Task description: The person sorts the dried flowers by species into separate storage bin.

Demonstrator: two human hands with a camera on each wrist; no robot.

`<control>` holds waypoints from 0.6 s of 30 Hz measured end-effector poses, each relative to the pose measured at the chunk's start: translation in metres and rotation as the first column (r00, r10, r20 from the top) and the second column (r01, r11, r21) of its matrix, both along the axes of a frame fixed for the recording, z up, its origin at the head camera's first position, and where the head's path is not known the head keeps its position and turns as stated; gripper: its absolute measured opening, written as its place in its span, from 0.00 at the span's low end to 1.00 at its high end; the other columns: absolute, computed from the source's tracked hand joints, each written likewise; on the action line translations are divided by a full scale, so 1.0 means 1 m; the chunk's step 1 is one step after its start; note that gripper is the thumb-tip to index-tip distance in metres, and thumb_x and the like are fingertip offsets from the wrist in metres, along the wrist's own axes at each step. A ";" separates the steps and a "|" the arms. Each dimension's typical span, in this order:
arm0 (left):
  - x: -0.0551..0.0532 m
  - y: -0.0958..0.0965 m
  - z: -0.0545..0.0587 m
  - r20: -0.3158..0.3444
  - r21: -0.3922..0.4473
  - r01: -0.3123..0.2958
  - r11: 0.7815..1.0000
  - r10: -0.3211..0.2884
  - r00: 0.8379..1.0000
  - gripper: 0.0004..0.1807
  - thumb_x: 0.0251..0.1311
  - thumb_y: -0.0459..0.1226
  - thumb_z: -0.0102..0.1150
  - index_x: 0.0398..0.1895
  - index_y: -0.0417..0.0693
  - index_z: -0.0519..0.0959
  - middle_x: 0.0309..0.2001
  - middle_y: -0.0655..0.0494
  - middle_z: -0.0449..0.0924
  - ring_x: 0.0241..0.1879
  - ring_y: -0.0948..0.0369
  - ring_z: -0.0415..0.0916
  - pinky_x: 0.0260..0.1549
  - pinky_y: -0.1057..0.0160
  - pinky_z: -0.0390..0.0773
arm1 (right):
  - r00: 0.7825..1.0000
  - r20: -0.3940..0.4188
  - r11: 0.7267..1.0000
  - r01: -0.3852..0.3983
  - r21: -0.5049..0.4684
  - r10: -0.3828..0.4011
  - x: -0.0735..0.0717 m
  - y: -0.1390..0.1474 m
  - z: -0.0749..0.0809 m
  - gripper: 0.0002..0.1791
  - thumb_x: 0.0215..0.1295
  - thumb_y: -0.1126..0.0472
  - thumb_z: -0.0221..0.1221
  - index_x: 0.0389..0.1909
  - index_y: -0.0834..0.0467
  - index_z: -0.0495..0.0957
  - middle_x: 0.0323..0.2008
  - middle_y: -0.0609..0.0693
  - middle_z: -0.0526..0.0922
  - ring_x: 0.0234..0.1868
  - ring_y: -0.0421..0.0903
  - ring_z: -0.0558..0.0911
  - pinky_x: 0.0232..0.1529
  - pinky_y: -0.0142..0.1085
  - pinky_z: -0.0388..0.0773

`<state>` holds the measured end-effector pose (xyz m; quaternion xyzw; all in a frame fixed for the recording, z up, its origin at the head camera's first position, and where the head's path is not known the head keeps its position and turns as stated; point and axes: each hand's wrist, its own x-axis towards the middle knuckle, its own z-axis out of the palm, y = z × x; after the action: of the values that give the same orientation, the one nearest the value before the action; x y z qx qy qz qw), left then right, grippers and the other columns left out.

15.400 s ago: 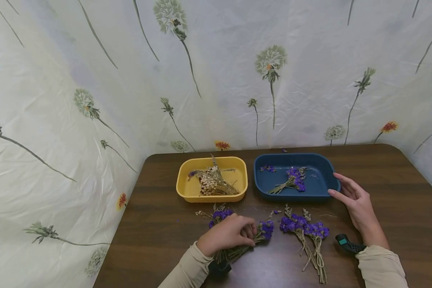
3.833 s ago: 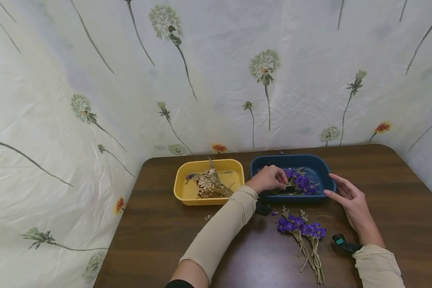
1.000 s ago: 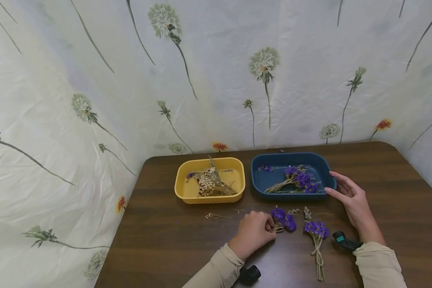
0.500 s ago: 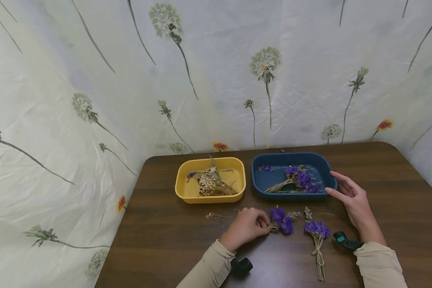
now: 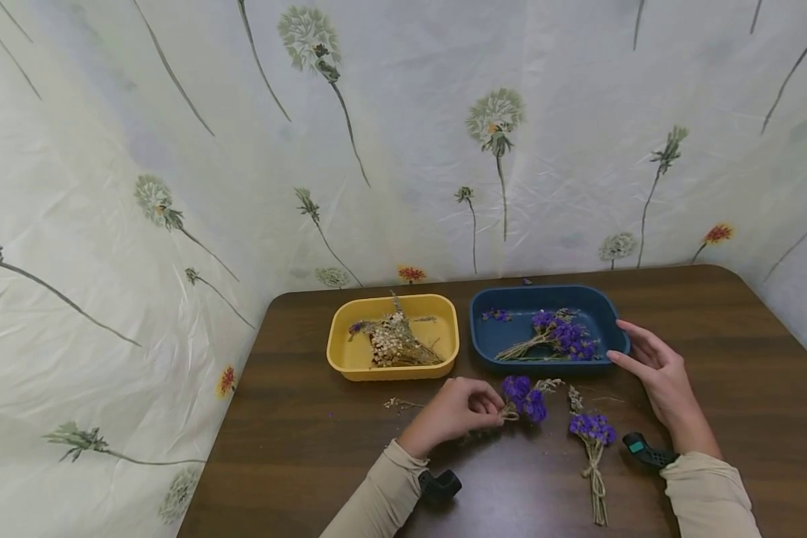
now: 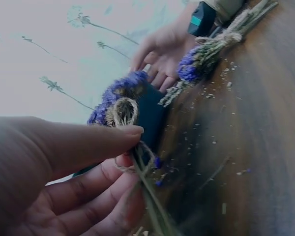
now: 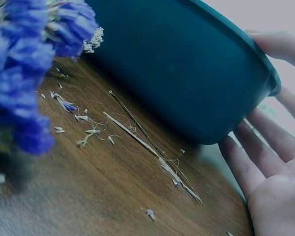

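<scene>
My left hand (image 5: 453,415) pinches a small bunch of dried purple flowers (image 5: 524,400) by its twine-tied stems, just in front of the blue tray. In the left wrist view the thumb presses beside the twine bow (image 6: 124,112), with stems trailing below. The head view has those stems mostly hidden behind the hand. At the right end of the blue tray (image 5: 545,368), my right hand (image 5: 662,377) touches the rim and outer wall with extended thumb and fingers. Loose purple flowers (image 5: 565,336) lie inside that tray. Another tied bunch (image 5: 592,433) lies on the table near the right wrist.
A yellow tray (image 5: 397,373) with pale dried flowers (image 5: 397,342) stands left of the blue one. Dry stalks (image 7: 152,150) and crumbs litter the brown table (image 5: 296,448). Behind it hangs a flower-printed cloth (image 5: 403,149).
Loose purple flowers from the table are now in the blue tray. One of the two tied bunches was picked up by the left hand and has just shifted slightly back; the right hand stays put.
</scene>
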<state>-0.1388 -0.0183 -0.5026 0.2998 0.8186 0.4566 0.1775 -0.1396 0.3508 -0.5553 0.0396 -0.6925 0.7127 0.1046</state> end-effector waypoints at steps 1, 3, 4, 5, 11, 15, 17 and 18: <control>-0.001 0.000 0.002 0.005 0.006 0.004 1.000 -0.004 1.000 0.07 0.61 0.34 0.73 0.40 0.43 0.87 0.34 0.55 0.89 0.29 0.76 0.78 0.33 0.76 0.80 | 1.000 -0.003 1.000 -0.001 -0.002 0.001 0.000 0.000 0.000 0.34 0.71 0.71 0.60 0.76 0.62 0.65 0.71 0.38 0.72 0.67 0.22 0.70 0.56 0.12 0.70; -0.003 -0.001 0.006 0.007 0.016 0.011 1.000 -0.011 1.000 0.07 0.62 0.34 0.72 0.41 0.43 0.87 0.35 0.54 0.89 0.30 0.76 0.79 0.34 0.76 0.80 | 1.000 -0.009 1.000 -0.003 -0.007 0.003 0.000 0.000 0.000 0.34 0.71 0.72 0.60 0.76 0.62 0.65 0.71 0.38 0.72 0.67 0.22 0.71 0.57 0.12 0.71; -0.004 -0.001 0.008 0.004 0.019 0.013 1.000 -0.013 1.000 0.07 0.62 0.34 0.72 0.41 0.43 0.87 0.35 0.54 0.89 0.31 0.76 0.79 0.34 0.76 0.80 | 1.000 -0.012 1.000 -0.003 -0.009 0.003 0.000 0.000 0.000 0.33 0.71 0.72 0.60 0.76 0.62 0.65 0.71 0.38 0.72 0.66 0.22 0.71 0.57 0.13 0.71; -0.005 -0.002 0.010 -0.001 0.022 0.012 1.000 -0.012 1.000 0.07 0.62 0.34 0.72 0.41 0.43 0.87 0.35 0.53 0.89 0.31 0.75 0.79 0.35 0.76 0.81 | 1.000 -0.014 1.000 -0.005 -0.010 0.005 0.000 0.000 -0.001 0.33 0.71 0.72 0.60 0.76 0.63 0.65 0.71 0.38 0.72 0.66 0.22 0.71 0.57 0.13 0.71; -0.018 -0.001 0.025 -0.036 0.025 -0.011 1.000 0.012 0.999 0.07 0.65 0.36 0.70 0.43 0.44 0.87 0.37 0.55 0.88 0.33 0.74 0.79 0.37 0.75 0.81 | 1.000 -0.004 1.000 -0.002 0.003 0.002 0.000 0.000 0.000 0.34 0.72 0.71 0.60 0.77 0.61 0.64 0.72 0.39 0.70 0.67 0.22 0.71 0.57 0.12 0.70; -0.031 0.001 0.034 -0.047 0.034 -0.042 0.999 0.043 0.998 0.07 0.65 0.36 0.69 0.44 0.45 0.86 0.37 0.55 0.87 0.33 0.72 0.80 0.37 0.74 0.81 | 1.000 0.001 1.000 0.003 0.008 -0.003 0.001 0.000 0.000 0.34 0.72 0.71 0.61 0.77 0.61 0.64 0.73 0.39 0.70 0.69 0.24 0.69 0.57 0.12 0.70; -0.038 0.003 0.039 -0.053 0.035 -0.064 0.997 0.066 0.996 0.07 0.65 0.36 0.69 0.44 0.45 0.87 0.36 0.54 0.87 0.32 0.71 0.80 0.37 0.74 0.81 | 1.000 0.000 1.000 0.002 0.007 -0.002 0.001 0.000 0.000 0.34 0.72 0.71 0.60 0.77 0.62 0.64 0.72 0.39 0.70 0.70 0.24 0.69 0.57 0.12 0.70; -0.042 0.004 0.042 -0.053 0.036 -0.074 0.997 0.075 0.996 0.07 0.65 0.36 0.70 0.44 0.45 0.87 0.36 0.54 0.87 0.32 0.71 0.80 0.36 0.74 0.81 | 1.000 -0.001 1.000 0.002 0.006 -0.002 0.000 0.000 0.000 0.34 0.72 0.71 0.60 0.77 0.62 0.64 0.72 0.39 0.70 0.70 0.24 0.68 0.57 0.12 0.70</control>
<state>-0.1804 -0.0145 -0.4609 0.2844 0.8259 0.4685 0.1327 -0.1391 0.3504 -0.5556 0.0397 -0.6947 0.7104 0.1053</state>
